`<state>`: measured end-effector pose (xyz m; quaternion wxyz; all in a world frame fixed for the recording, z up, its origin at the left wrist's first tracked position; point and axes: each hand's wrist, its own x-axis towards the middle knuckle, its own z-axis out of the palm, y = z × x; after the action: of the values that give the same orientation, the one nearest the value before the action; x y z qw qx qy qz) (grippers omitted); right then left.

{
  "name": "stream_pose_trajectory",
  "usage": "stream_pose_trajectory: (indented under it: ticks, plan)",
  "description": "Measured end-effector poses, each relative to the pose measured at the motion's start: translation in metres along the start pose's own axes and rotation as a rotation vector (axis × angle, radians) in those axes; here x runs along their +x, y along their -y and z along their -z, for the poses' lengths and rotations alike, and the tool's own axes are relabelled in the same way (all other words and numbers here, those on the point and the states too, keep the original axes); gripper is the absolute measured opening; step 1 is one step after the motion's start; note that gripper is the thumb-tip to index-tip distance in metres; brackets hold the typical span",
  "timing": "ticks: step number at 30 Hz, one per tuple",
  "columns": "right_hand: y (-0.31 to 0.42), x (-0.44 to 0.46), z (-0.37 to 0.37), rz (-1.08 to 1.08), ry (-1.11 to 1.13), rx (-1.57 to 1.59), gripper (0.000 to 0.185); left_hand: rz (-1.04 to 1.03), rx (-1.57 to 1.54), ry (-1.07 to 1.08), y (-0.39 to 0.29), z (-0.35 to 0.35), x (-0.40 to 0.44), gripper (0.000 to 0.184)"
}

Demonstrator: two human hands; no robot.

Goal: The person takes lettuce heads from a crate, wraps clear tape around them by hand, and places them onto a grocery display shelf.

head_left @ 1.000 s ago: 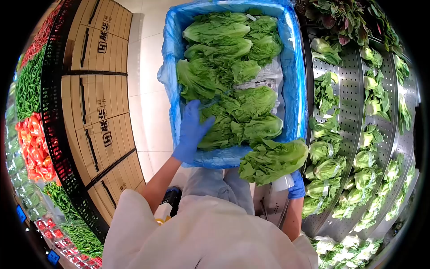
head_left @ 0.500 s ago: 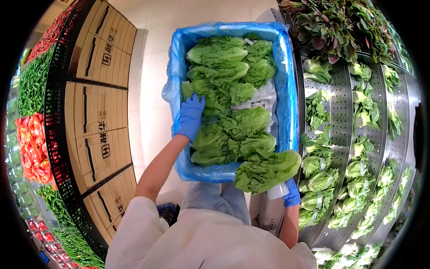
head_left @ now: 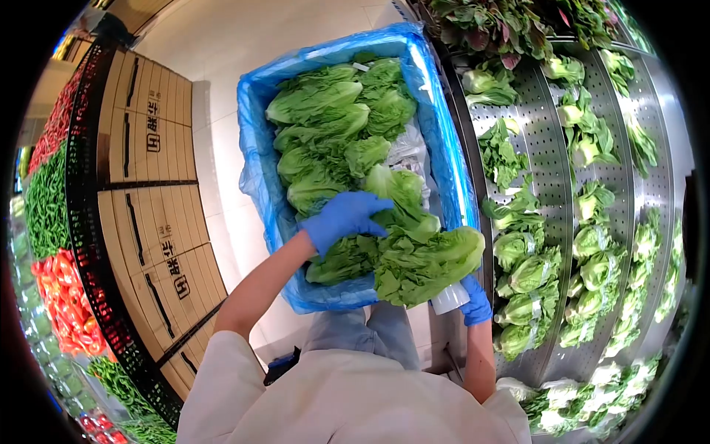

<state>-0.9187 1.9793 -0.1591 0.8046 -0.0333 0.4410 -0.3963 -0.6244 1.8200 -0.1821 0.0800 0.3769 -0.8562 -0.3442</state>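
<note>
My left hand, in a blue glove, reaches over the near half of a crate lined with blue plastic. Its fingers are apart and touch the leaves of a lettuce head. Several green lettuce heads lie in rows in the crate. At the crate's near right corner, my right hand, also gloved in blue, is wrapped round a white roll and sits under a leafy lettuce. The lettuce hides part of this hand, so its hold on the leaves is unclear.
Perforated metal shelves on the right bear bok choy, wrapped lettuces and red-green leaves. On the left are cardboard boxes and a black rack edge beside red peppers and green chillies.
My left hand has moved from the crate's left side inward and nearer, onto the closer lettuces. My right hand still has the roll and lettuce near the corner. The view has turned slightly.
</note>
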Motion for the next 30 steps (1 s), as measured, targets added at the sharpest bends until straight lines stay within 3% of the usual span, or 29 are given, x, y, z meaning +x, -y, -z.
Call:
stream_pose_trajectory:
  ticks: [2, 4, 6, 7, 9, 12, 16, 18, 20, 22, 23, 25, 27, 28, 30]
  plan:
    - [-0.002, 0.002, 0.007, 0.020, -0.020, 0.003, 0.059, 0.285, -0.589, -0.021, 0.010, 0.014, 0.021, 0.041]
    - [0.000, 0.006, 0.007, 0.043, -0.036, 0.005, 0.058, 0.363, -0.489, -0.438, 0.051, 0.023, 0.052, 0.042]
    - [0.004, 0.013, -0.002, 0.063, 0.000, 0.006, 0.056, 0.320, 0.219, -0.596, 0.080, 0.040, 0.079, 0.050]
    - [0.004, 0.017, -0.001, 0.044, -0.002, 0.024, 0.054, 0.313, 0.221, -0.586, 0.095, 0.042, 0.094, 0.050]
    - [-0.001, 0.026, 0.006, 0.047, 0.001, 0.060, 0.053, 0.373, 0.514, -0.328, 0.116, 0.040, 0.116, 0.058]
    - [-0.004, 0.029, 0.012, 0.052, -0.039, 0.075, 0.053, 0.440, 0.589, -0.256, 0.121, 0.023, 0.123, 0.066]
    - [-0.003, 0.026, 0.009, 0.049, -0.041, 0.071, 0.052, 0.449, 0.570, -0.233, 0.121, 0.023, 0.115, 0.071]
    - [-0.002, 0.023, 0.009, 0.056, -0.043, 0.063, 0.052, 0.337, 0.499, -0.332, 0.118, 0.026, 0.101, 0.077]
    - [-0.001, 0.017, 0.008, 0.058, -0.051, 0.056, 0.052, 0.315, 0.399, -0.284, 0.119, 0.031, 0.084, 0.078]
    - [0.000, 0.012, 0.005, 0.062, -0.039, 0.048, 0.051, 0.024, -0.027, -0.428, 0.120, 0.042, 0.062, 0.076]
    - [-0.001, 0.012, 0.005, 0.061, -0.037, 0.054, 0.051, 0.025, -0.023, -0.422, 0.120, 0.049, 0.051, 0.076]
    - [-0.002, 0.013, 0.006, 0.089, -0.083, -0.022, 0.052, 0.117, -0.447, -0.474, 0.111, 0.076, 0.031, 0.078]
    - [-0.001, 0.015, 0.008, 0.066, -0.073, -0.015, 0.053, 0.203, -0.591, -0.592, 0.099, 0.105, 0.011, 0.080]
    - [0.000, 0.016, 0.005, 0.046, -0.072, -0.013, 0.055, 0.342, -0.750, -0.608, 0.093, 0.120, 0.001, 0.076]
    - [0.009, 0.021, -0.008, 0.054, -0.046, -0.005, 0.058, 0.449, -1.106, -0.449, 0.078, 0.149, -0.015, 0.074]
